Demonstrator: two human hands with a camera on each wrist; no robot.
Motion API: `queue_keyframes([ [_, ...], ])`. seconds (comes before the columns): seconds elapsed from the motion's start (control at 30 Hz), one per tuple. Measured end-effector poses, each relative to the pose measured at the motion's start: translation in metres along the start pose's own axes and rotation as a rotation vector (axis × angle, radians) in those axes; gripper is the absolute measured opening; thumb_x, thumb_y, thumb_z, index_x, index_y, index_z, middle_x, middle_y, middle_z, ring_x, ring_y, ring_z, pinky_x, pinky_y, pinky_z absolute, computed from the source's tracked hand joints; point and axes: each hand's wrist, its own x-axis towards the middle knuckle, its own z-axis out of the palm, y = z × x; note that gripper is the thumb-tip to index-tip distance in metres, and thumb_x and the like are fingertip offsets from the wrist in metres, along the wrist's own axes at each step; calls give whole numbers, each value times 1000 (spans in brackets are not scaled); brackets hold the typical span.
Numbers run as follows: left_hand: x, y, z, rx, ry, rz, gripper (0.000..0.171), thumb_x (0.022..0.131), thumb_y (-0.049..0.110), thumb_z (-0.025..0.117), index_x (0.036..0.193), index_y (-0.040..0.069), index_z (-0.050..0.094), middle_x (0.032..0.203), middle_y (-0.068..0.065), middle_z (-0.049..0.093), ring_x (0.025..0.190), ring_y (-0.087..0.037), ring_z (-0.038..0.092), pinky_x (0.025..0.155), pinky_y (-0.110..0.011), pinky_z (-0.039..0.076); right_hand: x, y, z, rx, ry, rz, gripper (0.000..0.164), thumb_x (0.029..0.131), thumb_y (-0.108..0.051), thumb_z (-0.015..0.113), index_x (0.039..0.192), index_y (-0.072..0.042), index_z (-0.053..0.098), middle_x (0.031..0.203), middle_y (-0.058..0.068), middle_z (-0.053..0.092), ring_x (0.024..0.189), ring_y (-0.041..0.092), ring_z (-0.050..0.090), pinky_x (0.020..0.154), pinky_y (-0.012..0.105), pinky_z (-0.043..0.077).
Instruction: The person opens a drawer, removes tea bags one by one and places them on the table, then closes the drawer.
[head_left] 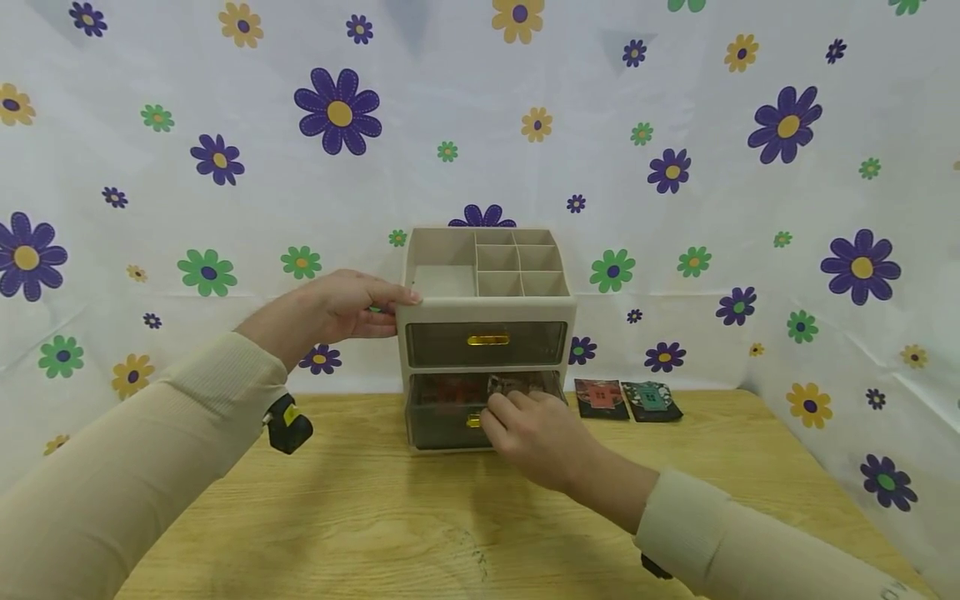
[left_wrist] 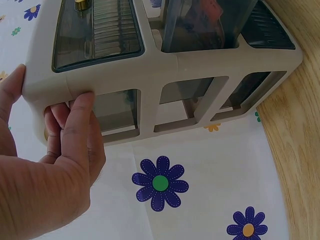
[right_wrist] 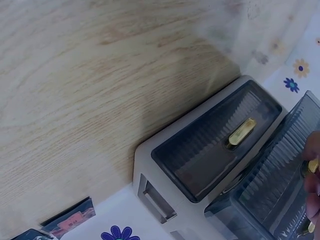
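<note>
In the head view, a pale wood-grain worktop (head_left: 352,517) meets a white, creased backdrop (head_left: 420,83) printed with purple, green and yellow flowers. The beige organizer (head_left: 487,309), smooth and round-cornered, stands at the worktop's far middle, its top divided into one large and several small compartments. The smoky see-through top drawer (head_left: 442,343) sits closed; the pulled-out drawer (head_left: 442,429) beneath shows something reddish inside. The left hand (head_left: 352,304) grips the organizer's left side; the right hand (head_left: 540,437) has its fingers curled at the shiny gold handle (head_left: 473,422) of the pulled-out drawer. Two flat dark packets, a red-centred packet (head_left: 602,397) and a green-centred packet (head_left: 652,400), lie on the far right.

In the left wrist view, some left-hand fingers reach into a rounded rectangular side opening (left_wrist: 117,135).

In the right wrist view, ribbed texture shows through the closed bottom drawer (right_wrist: 205,150); right-hand fingertips cluster around the gold handle.
</note>
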Motion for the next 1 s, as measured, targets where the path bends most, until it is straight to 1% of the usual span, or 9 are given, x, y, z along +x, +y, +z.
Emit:
queue_keyframes([
  [0.13, 0, 0, 0, 2, 1, 4, 56, 93, 25, 72, 137, -1, 49, 127, -13, 52, 102, -21, 63, 95, -30, 57, -2, -2, -2, 16, 41, -11, 4, 94, -11, 68, 95, -9, 72, 93, 4, 68, 75, 16, 70, 60, 27, 60],
  [0.23, -1, 0, 0, 11, -4, 11, 56, 93, 26, 72, 137, -1, 49, 126, -13, 52, 101, -20, 63, 95, -30, 57, -4, -2, -4, 24, 53, -20, 7, 96, -11, 65, 94, -9, 71, 92, 4, 68, 76, 16, 70, 61, 27, 60],
  [0.3, -1, 0, 1, 14, -4, 11, 56, 93, 26, 72, 136, -1, 49, 126, -13, 52, 102, -20, 63, 96, -30, 57, -6, -3, -7, 25, 52, -27, 11, 99, -11, 61, 94, -10, 71, 92, 4, 68, 78, 16, 70, 62, 28, 61],
  [0.43, -1, 0, 1, 9, -5, 12, 58, 92, 26, 73, 138, -1, 49, 127, -13, 52, 102, -20, 63, 95, -30, 57, -8, -5, -11, 27, 49, -36, 25, 104, -10, 48, 94, -10, 71, 91, 4, 67, 80, 17, 70, 65, 29, 62],
  [0.53, -1, 0, 1, 5, 0, 9, 58, 92, 26, 73, 138, -1, 49, 128, -13, 52, 102, -20, 63, 93, -28, 58, -9, -7, -13, 31, 62, -43, 35, 107, -9, 40, 92, -10, 71, 89, 3, 66, 75, 16, 68, 63, 28, 61],
  [0.63, -1, 0, 1, 4, 4, 6, 59, 92, 25, 73, 139, -1, 48, 128, -14, 52, 101, -20, 63, 92, -28, 58, -11, -9, -14, 22, 80, -54, 41, 108, -8, 34, 92, -10, 72, 87, 2, 65, 71, 14, 66, 59, 26, 59],
  [0.73, 0, 0, 1, 5, 4, 5, 59, 93, 25, 72, 139, -1, 48, 129, -14, 51, 102, -21, 63, 93, -28, 58, -11, -11, -17, 20, 88, -63, 41, 108, -8, 34, 92, -11, 72, 87, 2, 65, 70, 13, 66, 57, 24, 58],
  [0.9, 0, 0, 1, 13, 1, 6, 61, 93, 26, 72, 140, -1, 47, 130, -14, 51, 106, -22, 62, 97, -30, 56, -14, -15, -23, 33, 84, -74, 32, 105, -8, 43, 92, -11, 72, 88, 2, 67, 72, 12, 68, 61, 23, 59],
  [1.0, 1, 0, 1, 14, 5, 4, 60, 93, 27, 72, 140, -1, 47, 130, -14, 51, 106, -22, 61, 97, -31, 56, -15, -17, -27, 46, 80, -79, 35, 106, -8, 41, 92, -11, 72, 87, 2, 67, 74, 12, 69, 64, 25, 61],
])
